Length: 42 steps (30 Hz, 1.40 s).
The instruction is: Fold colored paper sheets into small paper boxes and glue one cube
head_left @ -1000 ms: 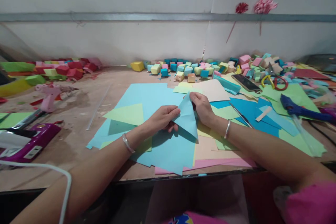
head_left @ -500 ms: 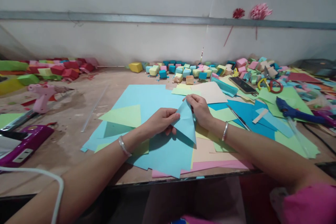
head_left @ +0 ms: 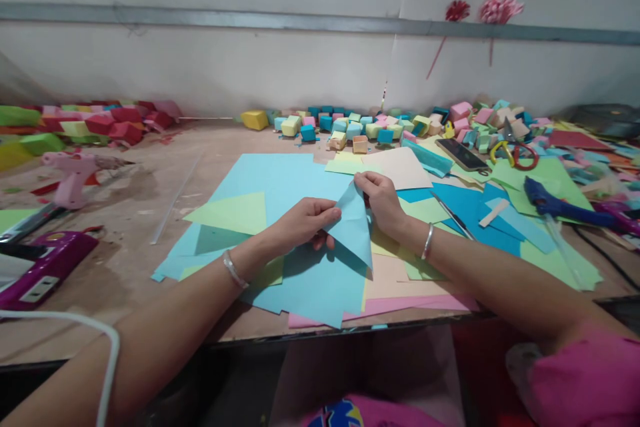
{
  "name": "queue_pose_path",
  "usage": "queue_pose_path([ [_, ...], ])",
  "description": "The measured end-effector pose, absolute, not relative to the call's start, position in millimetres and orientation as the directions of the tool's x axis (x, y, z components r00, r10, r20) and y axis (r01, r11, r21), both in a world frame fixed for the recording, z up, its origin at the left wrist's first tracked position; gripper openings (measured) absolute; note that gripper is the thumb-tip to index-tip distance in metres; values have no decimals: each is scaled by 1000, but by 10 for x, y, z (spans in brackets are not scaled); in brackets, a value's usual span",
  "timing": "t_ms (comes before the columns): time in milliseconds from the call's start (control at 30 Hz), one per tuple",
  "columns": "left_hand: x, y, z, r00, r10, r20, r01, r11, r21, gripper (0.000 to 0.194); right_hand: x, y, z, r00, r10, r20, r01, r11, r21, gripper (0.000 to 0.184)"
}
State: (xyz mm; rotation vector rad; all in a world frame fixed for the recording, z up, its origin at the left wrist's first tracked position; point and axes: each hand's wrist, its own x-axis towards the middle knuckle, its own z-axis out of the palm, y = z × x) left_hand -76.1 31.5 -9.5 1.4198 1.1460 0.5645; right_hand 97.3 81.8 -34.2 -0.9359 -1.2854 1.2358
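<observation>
A folded piece of light blue paper [head_left: 353, 223] is held up between both hands, one pointed corner hanging down. My left hand [head_left: 313, 220] pinches its left edge between thumb and fingers. At the top corner, my right hand [head_left: 383, 199] grips the paper with its fingertips; part of those fingers is hidden behind it. Below lies a large light blue sheet [head_left: 305, 293], with a light green piece [head_left: 235, 212] on its left part. Peach paper [head_left: 395, 281] and a pink sheet [head_left: 415, 305] stick out near the table's front edge.
Small paper boxes [head_left: 353, 130] line the wall. To the right are a pen [head_left: 453, 215], a phone [head_left: 463, 154], scissors [head_left: 515, 150] and a blue glue gun [head_left: 565, 205]. A pink glue gun [head_left: 73, 177] and a purple power strip [head_left: 47, 270] stand left, near a white cable [head_left: 113, 347].
The whole view has shifted slightly, so the table sits a little higher in the picture. Both hands keep their grip on the folded paper, almost unmoved.
</observation>
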Motion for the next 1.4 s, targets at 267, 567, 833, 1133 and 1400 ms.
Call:
queue_pose_path([
  [267, -747, 306, -67, 420, 861, -288, 292, 173, 941, 29, 996, 862, -362, -127, 967, 222, -72, 215, -974, 38],
  [567, -740, 303, -61, 430, 862, -269, 275, 158, 948, 30, 949, 864, -371, -110, 970, 219, -94, 209, -973, 27],
  [833, -734, 315, -67, 350, 902, -253, 299, 148, 943, 30, 990, 797, -307, -218, 965, 144, -41, 138, -990, 36],
  [1133, -739, 319, -71, 373, 886, -275, 311, 160, 937, 32, 967, 836, -375, -102, 978, 181, -159, 164, -974, 23],
  [1400, -766, 315, -91, 400, 860, -317, 292, 208, 933, 29, 966, 863, -350, -91, 987, 132, -228, 109, -968, 11],
])
